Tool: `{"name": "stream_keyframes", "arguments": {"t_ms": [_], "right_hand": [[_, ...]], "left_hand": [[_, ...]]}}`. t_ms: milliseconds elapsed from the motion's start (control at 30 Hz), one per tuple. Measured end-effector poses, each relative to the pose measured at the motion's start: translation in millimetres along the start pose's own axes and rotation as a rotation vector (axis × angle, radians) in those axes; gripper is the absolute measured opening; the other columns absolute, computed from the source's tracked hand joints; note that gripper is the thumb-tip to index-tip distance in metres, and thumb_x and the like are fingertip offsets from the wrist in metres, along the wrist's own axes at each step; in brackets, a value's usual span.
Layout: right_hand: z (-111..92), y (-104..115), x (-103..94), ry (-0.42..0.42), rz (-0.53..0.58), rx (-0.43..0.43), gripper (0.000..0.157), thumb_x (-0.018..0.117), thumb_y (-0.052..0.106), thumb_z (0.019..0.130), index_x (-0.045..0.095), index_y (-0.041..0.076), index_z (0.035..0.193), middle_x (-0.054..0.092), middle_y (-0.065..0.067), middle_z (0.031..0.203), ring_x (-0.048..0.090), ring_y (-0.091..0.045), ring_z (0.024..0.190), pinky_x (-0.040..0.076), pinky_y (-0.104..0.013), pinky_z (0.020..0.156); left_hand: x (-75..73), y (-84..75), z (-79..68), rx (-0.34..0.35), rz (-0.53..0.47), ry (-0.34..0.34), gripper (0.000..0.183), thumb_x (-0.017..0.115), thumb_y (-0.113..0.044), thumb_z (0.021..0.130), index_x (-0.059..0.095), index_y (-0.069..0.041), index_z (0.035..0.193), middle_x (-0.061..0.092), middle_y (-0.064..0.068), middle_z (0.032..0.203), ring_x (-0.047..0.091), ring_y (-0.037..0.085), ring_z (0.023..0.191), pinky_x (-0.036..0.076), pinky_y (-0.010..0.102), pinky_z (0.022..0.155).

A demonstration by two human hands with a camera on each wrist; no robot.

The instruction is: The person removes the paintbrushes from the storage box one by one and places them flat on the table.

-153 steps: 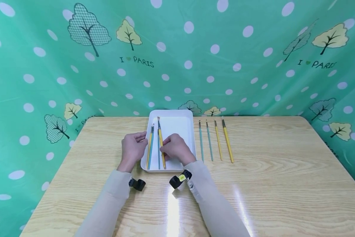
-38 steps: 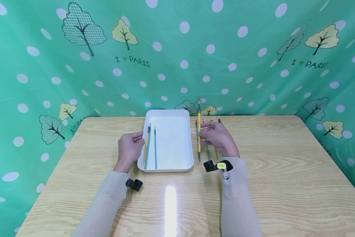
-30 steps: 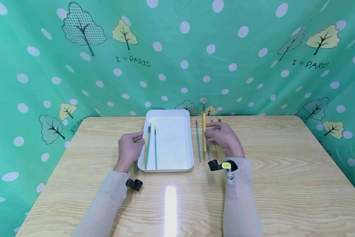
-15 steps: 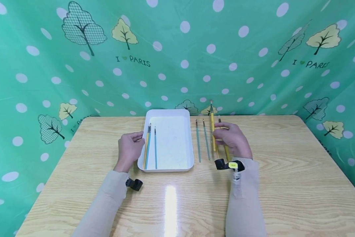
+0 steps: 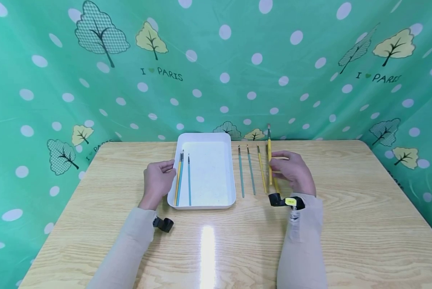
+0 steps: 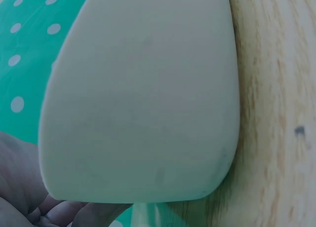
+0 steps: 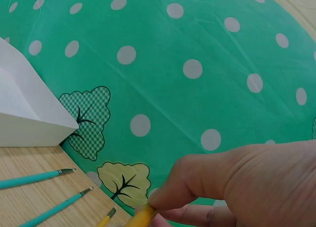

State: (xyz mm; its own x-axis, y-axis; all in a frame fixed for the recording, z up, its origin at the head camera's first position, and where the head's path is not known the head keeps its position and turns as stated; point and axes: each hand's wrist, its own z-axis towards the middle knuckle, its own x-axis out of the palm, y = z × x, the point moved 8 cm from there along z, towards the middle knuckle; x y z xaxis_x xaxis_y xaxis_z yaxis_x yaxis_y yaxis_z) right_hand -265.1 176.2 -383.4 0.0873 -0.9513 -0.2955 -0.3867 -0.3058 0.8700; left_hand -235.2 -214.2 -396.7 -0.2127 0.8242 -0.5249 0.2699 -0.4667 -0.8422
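A yellow-handled paintbrush [image 5: 269,150] is pinched by my right hand [image 5: 292,171] and held above the table, bristles toward the curtain. Its yellow handle also shows between thumb and fingers in the right wrist view. Beneath it lies another thick yellow paintbrush [image 5: 276,186], partly covered by the hand. My left hand [image 5: 157,182] pinches the left rim of a white tray [image 5: 212,176]. Inside the tray's left side lie a yellow brush [image 5: 177,186], a blue brush [image 5: 180,180] beside it, and a thin blue brush [image 5: 189,182] slightly apart.
Between tray and right hand, a teal brush [image 5: 241,172], a second teal brush [image 5: 251,172] and a thin yellow brush [image 5: 262,170] lie side by side on the wooden table [image 5: 345,224]. A green dotted curtain [image 5: 273,52] hangs behind the table's far edge.
My right hand took the yellow paintbrush out of the tray and has moved right with it, passing over the row of brushes. The left hand stays at the tray's rim.
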Motion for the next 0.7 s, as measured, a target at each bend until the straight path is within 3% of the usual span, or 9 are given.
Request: {"name": "stream_keyframes", "arguments": {"t_ms": [200, 500, 700], "right_hand": [[-1, -4, -6.8, -0.030, -0.008, 0.016, 0.050, 0.060, 0.015, 0.099, 0.049, 0.003, 0.147, 0.057, -0.021, 0.136, 0.066, -0.018, 0.096, 0.061, -0.028, 0.084], [-2, -12, -16.2, -0.058, -0.039, 0.053, 0.052, 0.059, 0.014, 0.099, 0.047, 0.003, 0.149, 0.058, -0.019, 0.132, 0.068, -0.025, 0.103, 0.061, -0.036, 0.093], [-1, -15, -20.0, -0.063, -0.056, 0.067, 0.048, 0.060, 0.012, 0.100, 0.051, 0.001, 0.146, 0.060, -0.021, 0.130, 0.070, -0.021, 0.096, 0.062, -0.031, 0.085]], "left_hand": [[-0.2, -0.1, 0.2, 0.005, -0.003, 0.002, 0.036, 0.060, -0.009, 0.100, 0.064, -0.006, 0.135, 0.068, 0.015, 0.135, 0.067, 0.028, 0.125, 0.059, 0.039, 0.100], [-0.2, 1.2, 0.9, 0.006, -0.005, 0.005, 0.036, 0.060, -0.009, 0.101, 0.063, -0.005, 0.136, 0.068, 0.016, 0.135, 0.067, 0.028, 0.125, 0.059, 0.038, 0.099], [0.0, 0.4, 0.9, 0.012, -0.006, 0.004, 0.036, 0.060, -0.009, 0.100, 0.063, -0.005, 0.136, 0.068, 0.016, 0.135, 0.068, 0.029, 0.124, 0.059, 0.038, 0.098]]}}
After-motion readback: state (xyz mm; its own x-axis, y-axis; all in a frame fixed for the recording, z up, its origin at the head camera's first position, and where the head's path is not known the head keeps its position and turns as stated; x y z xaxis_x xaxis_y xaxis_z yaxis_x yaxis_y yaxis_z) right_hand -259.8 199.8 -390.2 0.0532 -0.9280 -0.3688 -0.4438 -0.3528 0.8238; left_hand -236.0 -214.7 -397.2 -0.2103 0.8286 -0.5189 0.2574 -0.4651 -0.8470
